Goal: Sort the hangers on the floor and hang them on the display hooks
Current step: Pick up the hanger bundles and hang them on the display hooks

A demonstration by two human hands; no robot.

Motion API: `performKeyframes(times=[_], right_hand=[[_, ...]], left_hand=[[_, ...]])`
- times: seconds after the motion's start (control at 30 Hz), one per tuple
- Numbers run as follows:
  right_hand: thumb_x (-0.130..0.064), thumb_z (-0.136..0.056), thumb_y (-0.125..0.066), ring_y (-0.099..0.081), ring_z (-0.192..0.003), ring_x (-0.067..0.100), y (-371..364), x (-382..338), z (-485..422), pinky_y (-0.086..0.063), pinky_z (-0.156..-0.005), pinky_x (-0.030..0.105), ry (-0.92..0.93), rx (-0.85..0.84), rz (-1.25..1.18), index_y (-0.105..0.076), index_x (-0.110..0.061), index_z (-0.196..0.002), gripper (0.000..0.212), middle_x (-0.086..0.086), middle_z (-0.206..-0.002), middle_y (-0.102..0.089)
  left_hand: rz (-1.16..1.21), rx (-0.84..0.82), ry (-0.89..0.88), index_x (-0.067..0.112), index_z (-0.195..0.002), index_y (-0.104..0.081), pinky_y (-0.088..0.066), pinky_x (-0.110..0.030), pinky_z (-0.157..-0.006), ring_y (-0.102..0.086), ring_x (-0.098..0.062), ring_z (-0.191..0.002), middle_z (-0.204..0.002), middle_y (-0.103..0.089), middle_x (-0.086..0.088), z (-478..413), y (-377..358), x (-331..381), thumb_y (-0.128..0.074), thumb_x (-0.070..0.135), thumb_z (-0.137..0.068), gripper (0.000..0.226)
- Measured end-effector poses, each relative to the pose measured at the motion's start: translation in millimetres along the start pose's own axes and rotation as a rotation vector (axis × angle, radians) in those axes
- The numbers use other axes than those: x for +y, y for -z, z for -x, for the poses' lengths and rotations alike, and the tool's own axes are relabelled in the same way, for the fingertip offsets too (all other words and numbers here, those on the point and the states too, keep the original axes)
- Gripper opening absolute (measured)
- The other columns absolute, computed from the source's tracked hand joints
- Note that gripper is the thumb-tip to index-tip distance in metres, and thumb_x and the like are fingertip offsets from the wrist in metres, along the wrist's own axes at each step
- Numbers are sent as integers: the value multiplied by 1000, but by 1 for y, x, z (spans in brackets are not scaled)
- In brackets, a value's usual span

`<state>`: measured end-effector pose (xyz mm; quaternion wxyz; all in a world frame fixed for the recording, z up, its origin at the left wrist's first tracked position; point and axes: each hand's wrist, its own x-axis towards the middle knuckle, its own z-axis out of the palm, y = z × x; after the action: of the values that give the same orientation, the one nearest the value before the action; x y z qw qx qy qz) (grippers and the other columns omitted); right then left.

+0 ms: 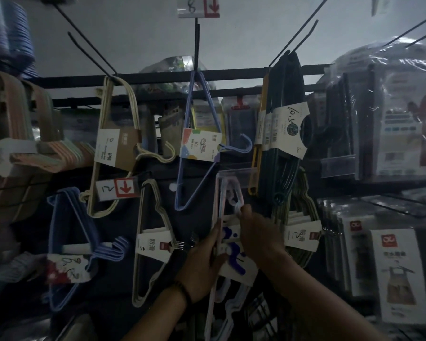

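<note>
the card-banded bundle of thin pale pink hangers [219, 195] is held upright just below a clear plastic tag strip [234, 172]. the left hand [202, 264] grips its long side and the right hand [258, 232] pinches the top corner. it looks light, springy and slippery, so it is best held at the band.

The light is dim and bluish. A pale grey wall [138, 33] fills the top of the view. Below it, two dark horizontal rails [239, 74] run from side to side. Past the rails' right end hang packets [399, 274] in shiny clear plastic. The upper left corner is blurred.
</note>
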<state>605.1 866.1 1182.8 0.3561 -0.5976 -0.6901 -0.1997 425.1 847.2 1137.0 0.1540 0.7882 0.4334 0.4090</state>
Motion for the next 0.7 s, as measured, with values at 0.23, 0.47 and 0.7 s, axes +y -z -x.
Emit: performKeyframes(times=[0.23,0.47,0.7], right_hand=[[-23,-110,-35,-71,-101,28,-19,-6,-37,-44,-67,33,-26,-172,-22,-43,-10,-133,28,8,-118,-69],[-38,-108,-40,-74,-91,26,-50,14,-44,-58,-67,35,34,-127,25,-42,-8,-138,42,10,-110,-72],[-34,-92,-66,-57,-102,37,-53,2,17,-55,-75,47,-127,172,-353,-49,-15,-124,41,16,-120,-53]], left_hand=[[-255,-101,96,44,-164,-3,-45,-34,-116,-50,-17,-141,-159,-46,9,-23,7,-14,-64,31,-95,92],[-381,-35,74,42,-131,-61,-44,-19,-104,-55,0,-122,-134,-62,21,0,0,-24,-55,33,-96,37],[-513,120,375,39,-113,-67,-52,-27,-85,-63,-8,-102,-110,-64,16,113,9,-46,-56,44,-96,21]])
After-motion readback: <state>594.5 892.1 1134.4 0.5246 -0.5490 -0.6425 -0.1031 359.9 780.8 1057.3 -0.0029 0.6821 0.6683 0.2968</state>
